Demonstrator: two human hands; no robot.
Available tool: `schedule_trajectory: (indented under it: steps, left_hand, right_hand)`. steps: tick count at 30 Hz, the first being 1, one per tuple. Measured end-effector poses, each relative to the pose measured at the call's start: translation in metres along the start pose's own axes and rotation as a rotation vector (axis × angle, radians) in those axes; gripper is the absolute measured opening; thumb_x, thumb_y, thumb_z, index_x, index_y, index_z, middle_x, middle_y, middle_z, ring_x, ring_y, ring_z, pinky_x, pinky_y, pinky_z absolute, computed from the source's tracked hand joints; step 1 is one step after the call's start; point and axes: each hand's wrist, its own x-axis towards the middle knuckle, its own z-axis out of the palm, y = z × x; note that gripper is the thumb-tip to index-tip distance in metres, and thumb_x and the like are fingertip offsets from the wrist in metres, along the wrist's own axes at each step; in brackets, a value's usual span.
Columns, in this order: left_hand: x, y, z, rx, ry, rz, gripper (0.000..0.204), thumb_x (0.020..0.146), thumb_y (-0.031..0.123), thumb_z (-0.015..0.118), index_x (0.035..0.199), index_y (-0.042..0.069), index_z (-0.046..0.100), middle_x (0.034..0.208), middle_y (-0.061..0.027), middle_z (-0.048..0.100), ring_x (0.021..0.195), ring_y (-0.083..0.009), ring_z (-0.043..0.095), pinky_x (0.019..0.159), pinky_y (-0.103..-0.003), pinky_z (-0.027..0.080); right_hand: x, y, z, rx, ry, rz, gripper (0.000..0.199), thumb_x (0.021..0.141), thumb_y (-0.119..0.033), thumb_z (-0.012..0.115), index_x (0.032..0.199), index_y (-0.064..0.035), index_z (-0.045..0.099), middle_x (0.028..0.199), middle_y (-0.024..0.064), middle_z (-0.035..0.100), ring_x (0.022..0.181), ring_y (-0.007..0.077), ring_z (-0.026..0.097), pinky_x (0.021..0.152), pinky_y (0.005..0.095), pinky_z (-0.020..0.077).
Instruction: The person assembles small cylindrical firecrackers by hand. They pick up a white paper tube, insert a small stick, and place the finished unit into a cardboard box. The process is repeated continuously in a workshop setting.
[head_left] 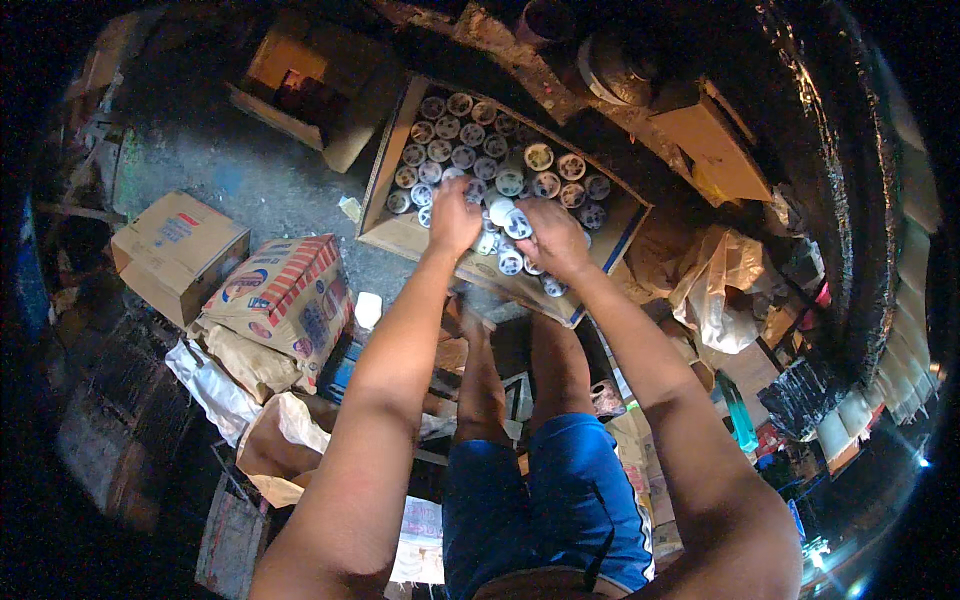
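A shallow tray-like box (612,195) holds many small white cylinders with dark marks on their round ends, standing close together. My right hand (556,236) is closed around one white cylinder (516,222), lifted and tilted above the others near the middle of the box. To its left, my left hand (456,218) reaches in with its fingers curled down among the cylinders. Its fingertips touch the group, and whatever they grip is hidden. One cylinder (538,156) farther back has a yellowish end, and a few more (510,262) stand near the box's front side.
Behind the box on the left is an open cardboard carton (285,65). A closed carton (180,245) and a printed paper sack (285,300) stand on the left. At the right lie crumpled plastic (725,300) and a cardboard box (715,140). My legs are below the box.
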Motion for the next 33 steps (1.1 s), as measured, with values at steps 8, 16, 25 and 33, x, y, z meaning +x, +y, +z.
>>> schedule_trajectory:
  steps: [8, 16, 25, 33]
  left_hand:
    - [0.018, -0.023, -0.022, 0.462, -0.474, -0.103, 0.046, 0.084, 0.012, 0.072, 0.129, 0.007, 0.062, 0.137, -0.0196, 0.052, 0.128, -0.0398, 0.052, 0.106, -0.049, 0.049]
    - [0.016, -0.013, -0.042, 0.292, -0.535, -0.035, 0.050, 0.083, 0.016, 0.080, 0.129, 0.007, 0.062, 0.132, -0.0206, 0.060, 0.121, -0.0415, 0.060, 0.103, -0.048, 0.051]
    - [0.000, 0.001, -0.060, 0.247, -0.463, -0.019, 0.057, 0.078, 0.025, 0.083, 0.128, 0.007, 0.062, 0.129, -0.0261, 0.056, 0.111, -0.0460, 0.063, 0.098, -0.050, 0.053]
    - [-0.029, 0.032, -0.027, 0.000, -0.412, -0.161, 0.051, 0.075, 0.023, 0.082, 0.117, 0.000, 0.065, 0.111, -0.0288, 0.068, 0.109, -0.0437, 0.066, 0.097, -0.049, 0.054]
  right_hand:
    - [0.009, -0.005, -0.005, 0.086, 0.066, 0.001, 0.057, 0.075, -0.021, 0.080, 0.127, -0.0058, 0.060, 0.121, 0.0181, 0.065, 0.115, 0.0399, 0.062, 0.098, 0.0479, 0.0516]
    - [0.002, -0.008, 0.009, -0.069, 0.040, -0.034, 0.061, 0.072, -0.024, 0.080, 0.127, -0.0082, 0.059, 0.121, 0.0155, 0.064, 0.113, 0.0376, 0.062, 0.093, 0.0476, 0.0520]
    - [-0.006, 0.013, 0.016, -0.258, -0.011, 0.081, 0.061, 0.078, -0.025, 0.078, 0.134, -0.0118, 0.058, 0.123, 0.0123, 0.061, 0.115, 0.0336, 0.059, 0.097, 0.0479, 0.0481]
    - [0.009, -0.004, 0.019, -0.407, 0.094, 0.245, 0.046, 0.083, -0.024, 0.072, 0.126, -0.0123, 0.062, 0.114, 0.0157, 0.063, 0.112, 0.0361, 0.061, 0.091, 0.0499, 0.0492]
